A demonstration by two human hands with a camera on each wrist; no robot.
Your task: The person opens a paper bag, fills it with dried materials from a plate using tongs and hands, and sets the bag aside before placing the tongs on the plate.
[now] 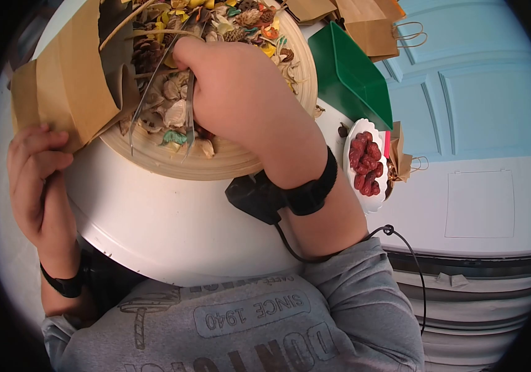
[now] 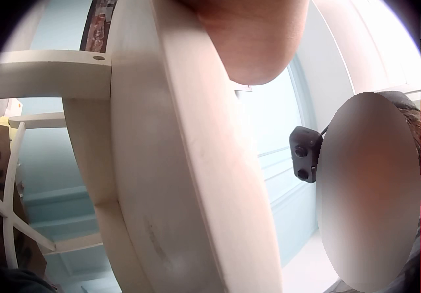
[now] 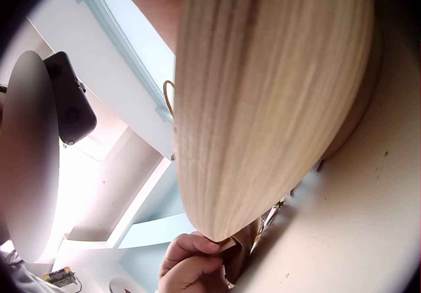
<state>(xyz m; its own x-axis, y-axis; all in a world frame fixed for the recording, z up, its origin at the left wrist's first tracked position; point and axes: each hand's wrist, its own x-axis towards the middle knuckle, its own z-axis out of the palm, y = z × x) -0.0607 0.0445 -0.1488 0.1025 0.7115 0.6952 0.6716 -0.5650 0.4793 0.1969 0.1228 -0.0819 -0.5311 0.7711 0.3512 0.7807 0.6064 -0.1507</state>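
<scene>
My right hand [image 1: 234,87] grips metal tongs [image 1: 190,108] over a round wooden bowl [image 1: 185,172]. The tongs' two arms spread apart on the side toward my body, with their ends over the contents. Dried petals, pine cones and other potpourri [image 1: 172,105] fill the bowl. A brown paper bag [image 1: 61,87] leans over its left side, mouth turned toward the potpourri. My left hand [image 1: 33,177] holds the bag's lower left end with curled fingers. From below, the right wrist view shows left-hand fingers [image 3: 194,267] beside the bowl's underside.
Everything stands on a round white table [image 1: 172,229]. Right of the bowl are a green plastic bin [image 1: 361,80] and a white dish with red dates [image 1: 366,161]. More paper bags [image 1: 371,37] stand at the back right, and a small one [image 1: 400,149] behind the dish.
</scene>
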